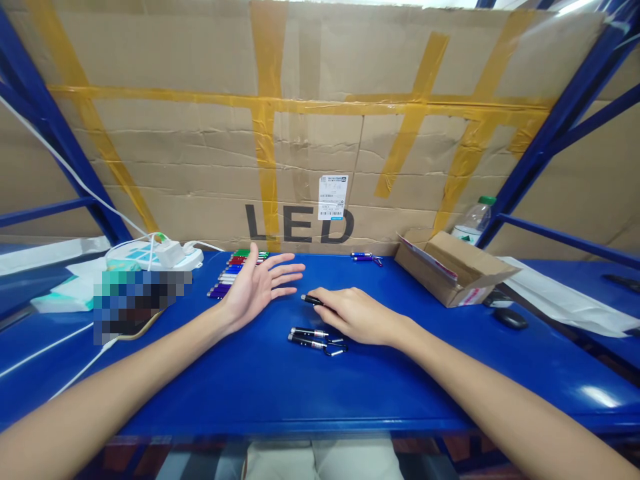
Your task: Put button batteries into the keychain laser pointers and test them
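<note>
My left hand (260, 285) hovers palm up over the blue table (260, 373), fingers spread, holding nothing. Just behind it lies a row of coloured pen-shaped lights (235, 272), green, red, white and purple. My right hand (353, 315) rests palm down on the table, fingers curled round a black pen light (312, 300) whose tip sticks out to the left. Two more black pen lights (313, 339) with key rings lie side by side just in front of that hand.
An open cardboard box (453, 267) stands at the right, a plastic bottle (473, 221) behind it. A white power strip (160, 255) sits at the left. Two blue pen lights (365, 257) lie near the cardboard wall (320, 133). A black mouse (510, 318) lies far right.
</note>
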Demonstrator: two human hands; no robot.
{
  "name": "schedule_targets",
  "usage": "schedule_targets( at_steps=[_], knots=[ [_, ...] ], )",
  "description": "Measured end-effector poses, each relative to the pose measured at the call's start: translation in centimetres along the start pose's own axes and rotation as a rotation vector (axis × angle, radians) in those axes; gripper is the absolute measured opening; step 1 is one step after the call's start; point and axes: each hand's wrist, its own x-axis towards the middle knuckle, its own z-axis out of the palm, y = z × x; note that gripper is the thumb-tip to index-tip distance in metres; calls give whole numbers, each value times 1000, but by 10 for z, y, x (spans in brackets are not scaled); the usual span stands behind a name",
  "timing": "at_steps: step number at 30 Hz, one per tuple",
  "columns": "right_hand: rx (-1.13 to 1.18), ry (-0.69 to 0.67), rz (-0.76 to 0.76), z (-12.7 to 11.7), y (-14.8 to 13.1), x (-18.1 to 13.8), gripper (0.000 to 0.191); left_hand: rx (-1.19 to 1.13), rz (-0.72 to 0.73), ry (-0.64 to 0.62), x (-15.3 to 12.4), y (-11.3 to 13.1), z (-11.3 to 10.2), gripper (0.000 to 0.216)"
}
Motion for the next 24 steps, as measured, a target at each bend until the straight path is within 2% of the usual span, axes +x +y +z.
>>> schedule_targets(
  at_steps=[6, 9, 14, 24],
  knots=[
    [13, 16, 96, 6, 6, 1, 27, 15, 3, 3, 0, -1, 0, 85],
    [21, 12, 72, 5, 5, 0, 17, 27, -2, 14, 0, -1, 2, 84],
    [-4, -21, -13, 3, 5, 0, 13, 48, -8, 38, 0, 0, 4, 83],
    [-154, -12, 64, 9, 14, 2, 18, 70, -16, 38, 1, -1, 3, 82]
  ],
)
